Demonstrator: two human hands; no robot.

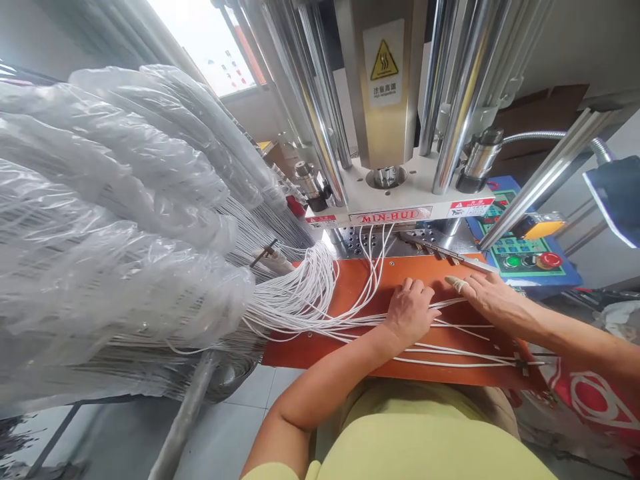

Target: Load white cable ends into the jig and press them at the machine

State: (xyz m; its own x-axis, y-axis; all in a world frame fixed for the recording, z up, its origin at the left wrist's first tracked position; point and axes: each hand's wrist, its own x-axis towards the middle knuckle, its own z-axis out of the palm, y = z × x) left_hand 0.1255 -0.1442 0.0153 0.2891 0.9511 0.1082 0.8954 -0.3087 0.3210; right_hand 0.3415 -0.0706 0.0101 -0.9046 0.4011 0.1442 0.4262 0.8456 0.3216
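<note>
head view, looking forward and down over a yellow shirt [425,440]: at about 4 o'clock, left hand [410,313] palm down and open, fingers spread, lying across white cables [350,321] on an orange board [330,353], with no closed grip. just beside it, right hand [493,297] also open and palm down, fingertips on the board just above the cables, one finger in a tan wrap [456,284], close to a steel strip [440,248]. cables fanning out from plastic-wrapped coils [100,200] at 9 o'clock and running across the board toward 4 o'clock. at 12 o'clock, a steel press [385,133] with a yellow heat warning label [384,61]; at 3 o'clock, a green control panel [520,257] with a red stop button [550,260].
</note>
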